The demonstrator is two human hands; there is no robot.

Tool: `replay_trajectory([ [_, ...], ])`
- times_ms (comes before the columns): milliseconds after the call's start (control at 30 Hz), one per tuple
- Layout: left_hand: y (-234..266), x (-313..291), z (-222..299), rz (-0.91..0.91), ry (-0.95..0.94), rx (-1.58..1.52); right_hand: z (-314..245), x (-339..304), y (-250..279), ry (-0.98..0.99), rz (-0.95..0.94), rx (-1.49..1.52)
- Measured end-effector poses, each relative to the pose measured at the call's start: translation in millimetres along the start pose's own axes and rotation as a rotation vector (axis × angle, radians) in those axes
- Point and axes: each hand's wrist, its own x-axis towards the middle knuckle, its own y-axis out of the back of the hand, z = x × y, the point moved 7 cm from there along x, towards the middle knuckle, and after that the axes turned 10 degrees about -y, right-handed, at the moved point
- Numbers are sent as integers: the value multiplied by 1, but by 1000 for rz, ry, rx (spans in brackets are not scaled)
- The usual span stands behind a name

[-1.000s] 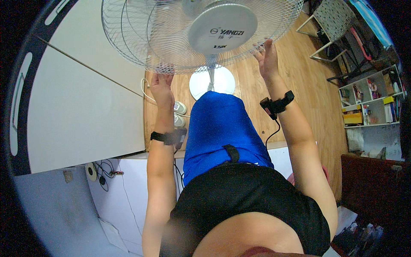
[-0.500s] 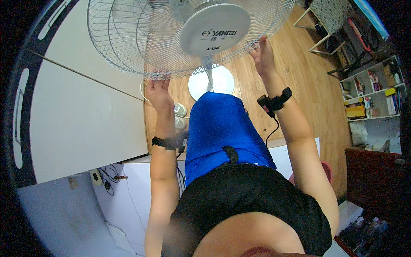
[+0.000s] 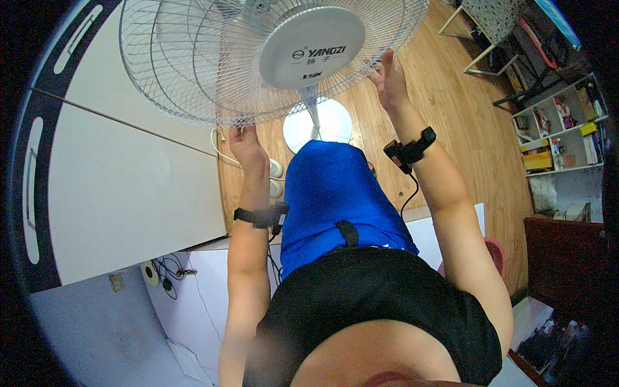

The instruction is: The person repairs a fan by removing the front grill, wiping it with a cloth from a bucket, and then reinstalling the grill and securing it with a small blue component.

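A white standing fan tilts toward me at the top, its wire fan guard (image 3: 187, 77) round and its centre disc (image 3: 312, 48) white. Below, a short pole meets the round white base (image 3: 300, 132) on the floor. At the guard's lower left rim is my left hand (image 3: 250, 149), its fingertips partly hidden behind the wires, closed on the edge. My right hand (image 3: 391, 84) holds the lower right rim, thumb up and fingers curling at the wires. Each wrist wears a black strap with a small device.
White cabinets (image 3: 129, 187) with dark trim stand close on the left. Wooden floor (image 3: 445, 109) runs to the right, toward a chair (image 3: 490, 45) and a white shelf (image 3: 561, 135) of books. White shoes (image 3: 275, 169) and a white cord lie beside my left wrist. A pink basin (image 3: 495, 257) is behind my right arm.
The fan's head has shifted a little left and down, while its base stays in place. My left hand has moved slightly down and right, my right hand slightly left.
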Motion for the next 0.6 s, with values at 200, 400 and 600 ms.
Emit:
replay_trajectory([
  [200, -8, -5, -7, -4, 107, 43, 3, 5, 7, 0, -16, -7],
  [400, -9, -3, -4, -3, 42, 86, -4, 1, -1, -4, 18, -46],
  [600, -6, -4, -12, 4, 77, 57, 3, 5, 4, -39, -28, -41],
])
